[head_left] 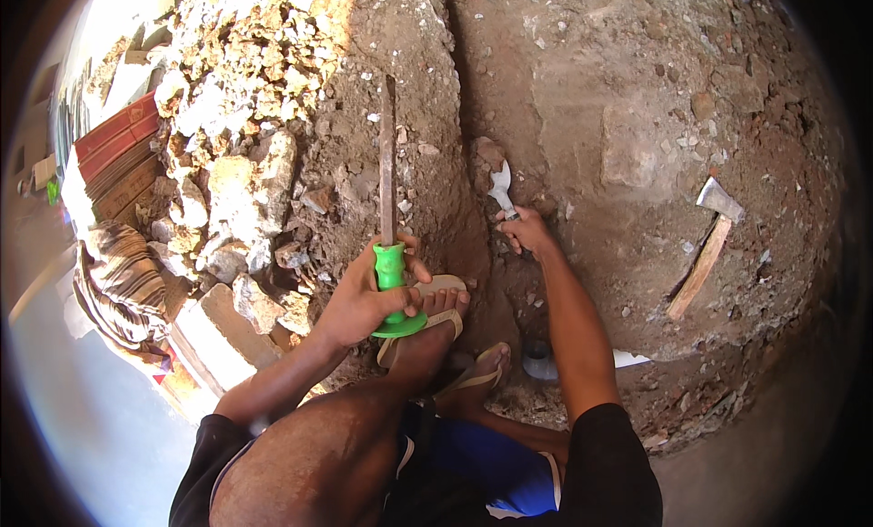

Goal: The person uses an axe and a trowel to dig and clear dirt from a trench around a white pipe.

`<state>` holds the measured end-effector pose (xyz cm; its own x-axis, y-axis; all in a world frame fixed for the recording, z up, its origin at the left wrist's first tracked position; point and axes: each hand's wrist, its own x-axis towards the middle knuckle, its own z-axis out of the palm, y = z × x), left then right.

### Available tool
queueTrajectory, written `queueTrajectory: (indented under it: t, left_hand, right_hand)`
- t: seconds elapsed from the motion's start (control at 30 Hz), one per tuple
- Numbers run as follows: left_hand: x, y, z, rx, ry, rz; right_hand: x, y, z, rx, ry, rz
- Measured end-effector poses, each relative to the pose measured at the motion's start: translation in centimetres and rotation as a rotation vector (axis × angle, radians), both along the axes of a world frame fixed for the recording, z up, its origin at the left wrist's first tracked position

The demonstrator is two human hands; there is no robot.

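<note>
My left hand (362, 301) is closed round the green grip of a long steel chisel (388, 163). The chisel stands with its bar away from me, and a round green guard flares at the grip's near end. To the right, my right hand (527, 230) grips a small grey metal hand trowel (500, 187), its blade against the soil of the trench (482, 100) beside a stone. The trowel's handle is mostly hidden by my fingers. On the ground at the right lies a hammer (702, 265) with a wooden handle and a grey metal head.
Broken stones and rubble (259, 190) are heaped at the left, beside stacked red-brown boards or tiles (118, 154) and a striped cloth (123, 281). A grey pipe end (539, 361) shows near my sandalled feet (441, 313). Packed dirt (627, 63) rises right of the trench.
</note>
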<state>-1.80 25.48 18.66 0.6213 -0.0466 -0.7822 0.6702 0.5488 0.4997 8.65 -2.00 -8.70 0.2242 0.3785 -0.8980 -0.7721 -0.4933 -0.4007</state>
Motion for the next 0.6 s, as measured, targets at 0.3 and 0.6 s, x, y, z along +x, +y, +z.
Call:
queueTrajectory:
  t: [0.3,0.6]
  left_hand:
    - [-0.2,-0.1,-0.4,0.006,-0.010,-0.012]
    - [0.3,-0.3,0.5,0.004,-0.048,-0.007]
  right_hand:
    - [7.7,-3.1,16.7,0.576,0.037,-0.510]
    - [9.2,2.5,9.5,-0.291,-0.732,0.251]
